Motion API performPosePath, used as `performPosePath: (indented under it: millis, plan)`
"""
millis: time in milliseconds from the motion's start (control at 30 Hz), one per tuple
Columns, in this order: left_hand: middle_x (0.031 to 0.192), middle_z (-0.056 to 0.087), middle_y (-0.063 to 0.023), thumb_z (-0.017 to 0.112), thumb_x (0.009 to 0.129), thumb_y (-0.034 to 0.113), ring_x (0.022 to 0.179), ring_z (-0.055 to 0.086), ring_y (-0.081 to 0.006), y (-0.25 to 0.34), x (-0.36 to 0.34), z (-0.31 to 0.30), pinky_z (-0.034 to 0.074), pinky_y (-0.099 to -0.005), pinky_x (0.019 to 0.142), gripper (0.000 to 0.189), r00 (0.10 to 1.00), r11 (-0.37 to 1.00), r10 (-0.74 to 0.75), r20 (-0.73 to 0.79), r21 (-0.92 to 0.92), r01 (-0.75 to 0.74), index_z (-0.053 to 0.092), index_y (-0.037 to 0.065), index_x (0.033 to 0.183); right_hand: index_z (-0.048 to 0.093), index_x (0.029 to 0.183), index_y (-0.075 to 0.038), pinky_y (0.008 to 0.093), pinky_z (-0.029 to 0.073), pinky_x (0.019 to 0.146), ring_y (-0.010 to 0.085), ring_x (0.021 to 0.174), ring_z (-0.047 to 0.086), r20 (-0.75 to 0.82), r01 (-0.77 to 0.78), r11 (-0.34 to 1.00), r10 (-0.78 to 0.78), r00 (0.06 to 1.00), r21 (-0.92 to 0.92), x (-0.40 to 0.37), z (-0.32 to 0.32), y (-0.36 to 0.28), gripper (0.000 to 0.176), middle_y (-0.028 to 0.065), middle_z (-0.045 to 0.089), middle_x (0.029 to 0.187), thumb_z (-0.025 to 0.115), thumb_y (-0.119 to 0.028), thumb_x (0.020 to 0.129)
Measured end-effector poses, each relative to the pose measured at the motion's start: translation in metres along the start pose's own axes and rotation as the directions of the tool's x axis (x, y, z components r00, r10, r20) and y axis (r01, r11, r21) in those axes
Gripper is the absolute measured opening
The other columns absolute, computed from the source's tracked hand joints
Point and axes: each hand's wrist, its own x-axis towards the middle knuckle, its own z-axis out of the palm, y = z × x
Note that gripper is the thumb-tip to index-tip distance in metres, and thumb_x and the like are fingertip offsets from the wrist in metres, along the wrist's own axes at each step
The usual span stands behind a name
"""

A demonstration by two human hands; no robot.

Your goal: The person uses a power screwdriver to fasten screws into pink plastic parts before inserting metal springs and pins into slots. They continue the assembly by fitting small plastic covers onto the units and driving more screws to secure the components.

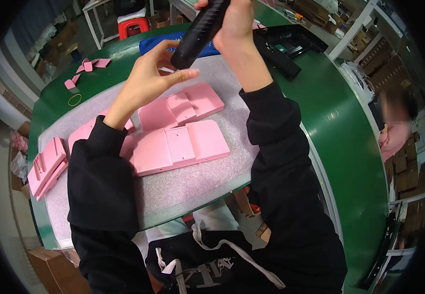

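Note:
My right hand (235, 27) is wrapped round a black ribbed cylindrical tool (200, 34), held slanting above the foam mat (197, 188). My left hand (156, 73) has its thumb and fingers spread around the tool's lower end; whether they touch it I cannot tell. Below my hands two pink plastic parts (180, 147) (183, 105) lie side by side on the mat, each with a raised middle plate with small holes. Another pink part (87, 128) is partly hidden by my left sleeve. Stacked pink pieces (48, 169) rest at the mat's left edge.
Small pink pieces (89, 64) and a yellow rubber band (75, 100) lie on the green table (340, 147) at left. A blue cloth (148, 45) and a black casing (291, 44) are at the back. A person (396, 122) is at the right beyond the table.

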Motion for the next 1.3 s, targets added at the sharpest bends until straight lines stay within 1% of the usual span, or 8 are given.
performPosePath:
  millis: [133, 200, 267, 300, 333, 400, 600, 1300]
  plan:
    - [0.097, 0.057, -0.0120, 0.057, 0.089, 0.020, 0.079, 0.058, -0.0140, 0.005, -0.006, 0.014, 0.046, -0.0280, 0.073, 0.035, 0.983, 0.799, -0.141, 0.117, -0.574, 0.183, 0.046, -0.002, 0.114, 0.058, 0.097, -0.002, 0.0266, 0.049, 0.054, 0.0145, 0.058, 0.058, 0.196, -0.186, 0.982, 0.191, 0.962, -0.043, 0.004, -0.006, -0.004, 0.030, 0.0044, 0.060, 0.075, 0.061, -0.029, 0.084]
    - [0.097, 0.057, -0.0121, 0.055, 0.090, 0.020, 0.078, 0.059, -0.0144, 0.008, -0.005, 0.011, 0.046, -0.0272, 0.073, 0.035, 0.985, 0.712, -0.144, 0.095, -0.681, 0.169, 0.045, -0.002, 0.114, 0.054, 0.106, 0.000, 0.0283, 0.047, 0.064, 0.0164, 0.076, 0.058, 0.397, 0.032, 0.941, 0.112, 0.911, -0.338, 0.019, -0.049, -0.017, 0.034, 0.0084, 0.058, 0.095, 0.052, -0.028, 0.087]
    - [0.097, 0.057, -0.0122, 0.053, 0.091, 0.023, 0.077, 0.059, -0.0151, 0.009, -0.005, 0.002, 0.046, -0.0268, 0.073, 0.034, 0.983, 0.666, -0.170, 0.063, -0.728, 0.162, 0.044, -0.002, 0.113, 0.063, 0.101, -0.003, 0.0317, 0.046, 0.076, 0.0222, 0.084, 0.060, 0.346, 0.288, 0.258, 0.218, 0.913, -0.922, 0.027, -0.107, -0.053, 0.036, 0.0055, 0.063, 0.095, 0.046, -0.034, 0.091]
    - [0.095, 0.057, -0.0119, 0.055, 0.090, 0.022, 0.076, 0.059, -0.0153, 0.007, -0.004, -0.001, 0.047, -0.0267, 0.072, 0.033, 0.982, 0.637, -0.178, 0.058, -0.754, 0.160, 0.045, -0.002, 0.110, 0.068, 0.088, -0.009, 0.0309, 0.045, 0.074, 0.0223, 0.080, 0.059, 0.329, 0.409, -0.338, 0.270, 0.905, -0.847, 0.029, -0.140, -0.066, 0.024, 0.0054, 0.062, 0.087, 0.055, -0.029, 0.084]
    - [0.094, 0.057, -0.0117, 0.056, 0.089, 0.022, 0.076, 0.060, -0.0154, 0.006, -0.003, -0.002, 0.047, -0.0265, 0.071, 0.031, 0.981, 0.604, -0.186, 0.051, -0.782, 0.155, 0.046, -0.001, 0.107, 0.069, 0.078, -0.013, 0.0441, 0.042, 0.071, 0.0307, 0.083, 0.056, 0.373, 0.463, -0.537, 0.274, 0.887, -0.705, 0.023, -0.183, -0.075, 0.016, 0.0078, 0.058, 0.086, 0.060, -0.027, 0.075]
    - [0.092, 0.057, -0.0117, 0.058, 0.088, 0.022, 0.077, 0.061, -0.0165, 0.009, -0.004, -0.002, 0.050, -0.0271, 0.071, 0.028, 0.977, 0.547, -0.207, 0.050, -0.822, 0.158, 0.047, 0.000, 0.102, 0.068, 0.068, -0.015, 0.0508, 0.031, 0.086, 0.0271, 0.109, 0.043, 0.304, 0.482, -0.750, 0.378, 0.875, -0.454, 0.001, -0.222, -0.087, 0.006, 0.0044, 0.052, 0.110, 0.064, -0.020, 0.068]
    - [0.097, 0.057, -0.0134, 0.055, 0.089, 0.024, 0.084, 0.061, -0.0177, 0.002, -0.006, -0.004, 0.052, -0.0292, 0.077, 0.032, 0.976, 0.501, -0.215, 0.024, -0.855, 0.131, 0.046, -0.001, 0.106, 0.067, 0.065, -0.018, 0.0530, 0.017, 0.103, 0.0260, 0.128, 0.028, 0.366, 0.639, -0.673, 0.526, 0.768, -0.373, -0.021, -0.237, -0.082, 0.005, 0.0038, 0.034, 0.139, 0.071, -0.017, 0.062]
    - [0.103, 0.054, -0.0175, 0.053, 0.091, 0.020, 0.091, 0.059, -0.0220, 0.001, -0.005, -0.010, 0.050, -0.0305, 0.081, 0.030, 0.984, 0.378, -0.176, -0.015, -0.924, 0.054, 0.045, -0.005, 0.105, 0.066, 0.071, -0.009, 0.0467, 0.021, 0.103, 0.0219, 0.130, 0.027, 0.361, 0.743, -0.622, 0.652, 0.667, -0.248, -0.049, -0.233, -0.103, 0.006, 0.0044, 0.025, 0.144, 0.063, -0.013, 0.072]
